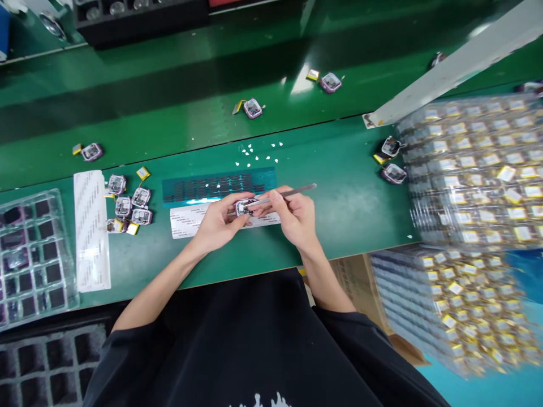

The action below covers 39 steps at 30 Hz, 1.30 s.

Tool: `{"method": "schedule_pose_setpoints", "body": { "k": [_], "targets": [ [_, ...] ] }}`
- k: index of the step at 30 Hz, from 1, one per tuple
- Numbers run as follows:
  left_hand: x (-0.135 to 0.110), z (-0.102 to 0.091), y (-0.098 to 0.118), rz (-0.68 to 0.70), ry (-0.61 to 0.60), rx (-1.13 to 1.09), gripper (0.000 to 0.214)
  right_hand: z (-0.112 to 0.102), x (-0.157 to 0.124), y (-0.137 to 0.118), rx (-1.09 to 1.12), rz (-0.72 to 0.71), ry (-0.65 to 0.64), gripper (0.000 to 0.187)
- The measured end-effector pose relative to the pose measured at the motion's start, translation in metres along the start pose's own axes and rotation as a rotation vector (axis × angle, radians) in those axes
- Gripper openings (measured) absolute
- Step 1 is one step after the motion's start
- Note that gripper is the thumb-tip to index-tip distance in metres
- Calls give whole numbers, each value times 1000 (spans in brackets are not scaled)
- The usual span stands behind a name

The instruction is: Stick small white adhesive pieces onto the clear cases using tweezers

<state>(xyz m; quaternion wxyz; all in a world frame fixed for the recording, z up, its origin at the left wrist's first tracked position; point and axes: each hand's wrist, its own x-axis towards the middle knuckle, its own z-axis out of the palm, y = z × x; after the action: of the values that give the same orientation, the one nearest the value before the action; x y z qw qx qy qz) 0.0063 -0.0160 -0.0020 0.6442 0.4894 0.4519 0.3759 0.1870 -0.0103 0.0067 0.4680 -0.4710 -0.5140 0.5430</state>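
My left hand (219,221) grips a small watch-like housing (242,207) with a purple rim and its electronics exposed. In my right hand (297,217), closed like a pen grip, is a slim metal pair of tweezers (299,190); its tip is over the housing, and the fingers partly hide it. Beneath the hands lies a white printed backing sheet (185,221). Just beyond it is a blue film strip (169,192) carrying rows of dark narrow pieces. Several tiny white bits (256,160) are scattered on the green bench (335,169) past the film.
Several open housings (123,207) with yellow batteries cluster at left, beside another white sheet (91,237) and a clear tray (63,243). Others (253,108) sit on the raised ledge. Stacked clear trays (466,169) of batteries stand at right, below a white slanted post (449,65).
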Motion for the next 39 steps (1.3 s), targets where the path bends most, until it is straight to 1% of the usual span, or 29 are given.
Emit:
{"method": "schedule_pose_setpoints", "body": {
  "k": [7, 15, 20, 25, 31, 34, 39],
  "targets": [
    [0, 0, -2, -15, 11, -7, 40, -2, 0, 2, -58, -2, -17, 47],
    [0, 0, -2, -5, -2, 18, 38, -2, -1, 2, -27, -24, -34, 40],
    [0, -1, -1, -17, -11, 28, 39, -3, -1, 1, -65, -9, -35, 46],
    [0, -2, 2, -54, -28, 6, 40, -5, 0, 0, -79, 16, -31, 47],
    [-1, 0, 5, -64, -27, 4, 39, -4, -2, 1, -36, -2, -48, 42],
    [-1, 1, 4, -53, -16, 1, 39, -4, -1, 2, -57, 7, -35, 42],
    [-2, 1, 3, -48, 2, 14, 37, -4, 0, 2, -95, -12, -58, 45]
  ]
}}
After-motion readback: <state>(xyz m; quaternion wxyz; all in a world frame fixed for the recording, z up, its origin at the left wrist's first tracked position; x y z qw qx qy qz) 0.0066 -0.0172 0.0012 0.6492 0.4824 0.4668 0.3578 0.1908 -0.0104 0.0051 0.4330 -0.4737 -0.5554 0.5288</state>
